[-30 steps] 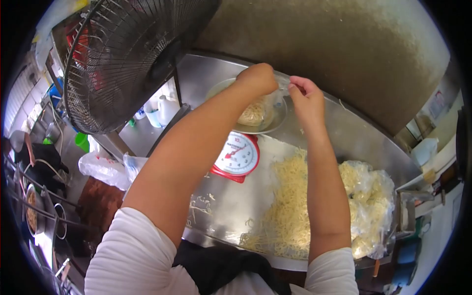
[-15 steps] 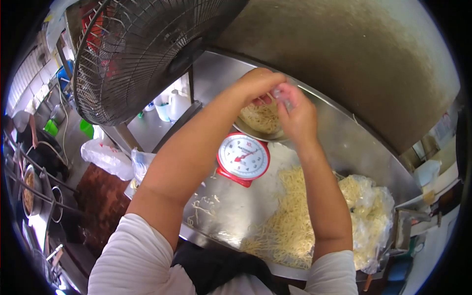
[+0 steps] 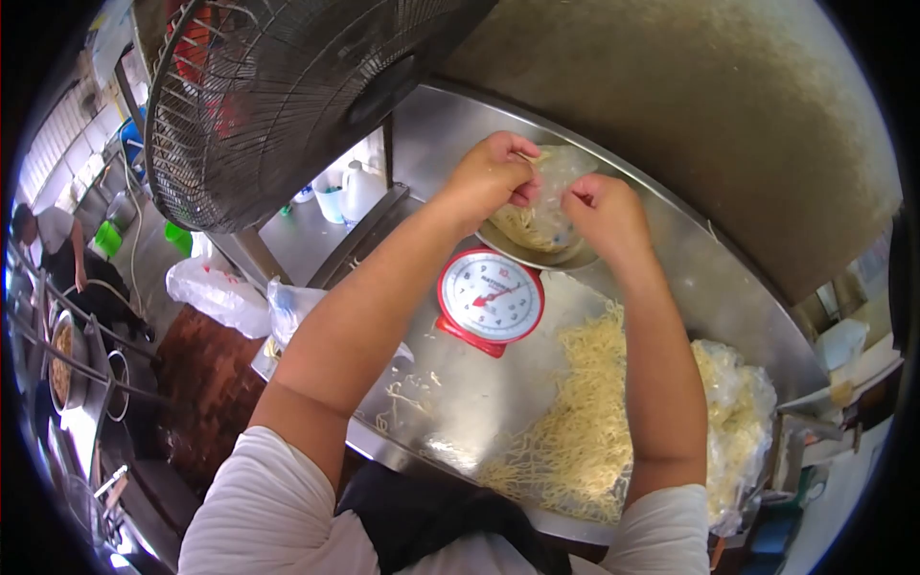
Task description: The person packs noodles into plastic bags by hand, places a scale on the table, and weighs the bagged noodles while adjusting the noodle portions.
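A clear plastic bag point(image 3: 558, 172) is stretched between my two hands, above the metal bowl of the scale. My left hand point(image 3: 496, 180) pinches the bag's left side with fingers closed. On the other side my right hand point(image 3: 606, 213) is closed in a pinch on the bag's right edge. Pale noodles point(image 3: 522, 226) show under or through the plastic; whether they lie inside the bag I cannot tell. The metal bowl point(image 3: 539, 257) is partly hidden by the bag and my hands. A red dial scale point(image 3: 492, 295) stands just in front of it.
Loose noodles point(image 3: 575, 422) are heaped on the steel table point(image 3: 498, 393), with a plastic bag of noodles point(image 3: 736, 422) at the right. A large fan point(image 3: 278, 105) stands close on the left. White bags point(image 3: 218, 292) hang by the left edge. Another person point(image 3: 67, 249) is far left.
My hands have moved apart from each other, and the clear bag now shows spread between them. The view has shifted slightly. At the far left, more of another person has come into sight.
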The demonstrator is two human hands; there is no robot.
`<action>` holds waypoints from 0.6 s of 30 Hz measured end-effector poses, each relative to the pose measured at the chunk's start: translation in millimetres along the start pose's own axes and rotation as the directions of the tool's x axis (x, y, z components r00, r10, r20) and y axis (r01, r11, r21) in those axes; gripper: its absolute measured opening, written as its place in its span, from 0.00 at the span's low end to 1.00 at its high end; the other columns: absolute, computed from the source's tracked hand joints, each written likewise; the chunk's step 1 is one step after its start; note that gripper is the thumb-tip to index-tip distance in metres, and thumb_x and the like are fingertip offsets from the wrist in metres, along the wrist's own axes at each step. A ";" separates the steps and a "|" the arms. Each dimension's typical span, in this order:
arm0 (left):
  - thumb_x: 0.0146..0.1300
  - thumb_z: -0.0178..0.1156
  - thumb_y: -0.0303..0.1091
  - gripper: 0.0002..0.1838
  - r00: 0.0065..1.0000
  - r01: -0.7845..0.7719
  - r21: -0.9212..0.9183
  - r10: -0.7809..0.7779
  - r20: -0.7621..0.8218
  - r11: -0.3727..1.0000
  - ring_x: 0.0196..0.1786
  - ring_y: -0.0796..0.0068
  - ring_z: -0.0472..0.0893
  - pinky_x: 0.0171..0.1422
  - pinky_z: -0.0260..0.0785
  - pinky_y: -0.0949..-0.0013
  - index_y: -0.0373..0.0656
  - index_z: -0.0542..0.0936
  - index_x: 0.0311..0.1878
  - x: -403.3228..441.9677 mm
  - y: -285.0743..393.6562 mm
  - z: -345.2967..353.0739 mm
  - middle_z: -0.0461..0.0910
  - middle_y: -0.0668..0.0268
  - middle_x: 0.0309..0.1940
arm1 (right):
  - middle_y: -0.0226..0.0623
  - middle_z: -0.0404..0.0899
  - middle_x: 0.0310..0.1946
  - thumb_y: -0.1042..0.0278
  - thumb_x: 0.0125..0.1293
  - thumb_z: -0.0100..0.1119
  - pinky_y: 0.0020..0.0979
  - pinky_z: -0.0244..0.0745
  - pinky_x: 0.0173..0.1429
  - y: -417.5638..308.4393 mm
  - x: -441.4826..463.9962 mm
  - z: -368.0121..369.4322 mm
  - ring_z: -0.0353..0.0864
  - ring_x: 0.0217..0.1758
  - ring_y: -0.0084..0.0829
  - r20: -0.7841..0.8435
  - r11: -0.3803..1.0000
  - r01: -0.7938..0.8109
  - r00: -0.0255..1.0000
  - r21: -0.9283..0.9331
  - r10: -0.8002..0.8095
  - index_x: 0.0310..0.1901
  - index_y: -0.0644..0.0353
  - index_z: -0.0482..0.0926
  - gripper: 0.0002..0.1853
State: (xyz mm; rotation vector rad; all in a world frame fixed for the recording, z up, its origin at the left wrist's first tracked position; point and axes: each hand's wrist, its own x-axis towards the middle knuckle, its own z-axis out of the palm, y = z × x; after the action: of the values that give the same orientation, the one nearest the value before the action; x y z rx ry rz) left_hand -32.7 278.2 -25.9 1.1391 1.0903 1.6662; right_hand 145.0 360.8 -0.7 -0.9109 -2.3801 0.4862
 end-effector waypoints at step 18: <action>0.63 0.54 0.25 0.07 0.934 -0.227 -0.006 0.216 -0.284 0.974 0.30 0.80 0.75 0.36 0.69 0.74 0.40 0.70 0.44 -18.0 -2.7 -4.8 0.75 0.68 0.29 | 0.47 0.85 0.37 0.63 0.57 0.57 0.43 0.79 0.47 -9.9 25.6 -19.0 0.84 0.42 0.47 0.138 0.769 0.021 0.987 -0.638 0.087 0.37 0.59 0.86 0.12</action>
State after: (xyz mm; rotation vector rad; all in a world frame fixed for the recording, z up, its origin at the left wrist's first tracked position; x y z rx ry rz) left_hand -32.4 261.1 -33.8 1.0512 1.1294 2.0682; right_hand 135.4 374.2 28.3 -1.2363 -2.7302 -0.2978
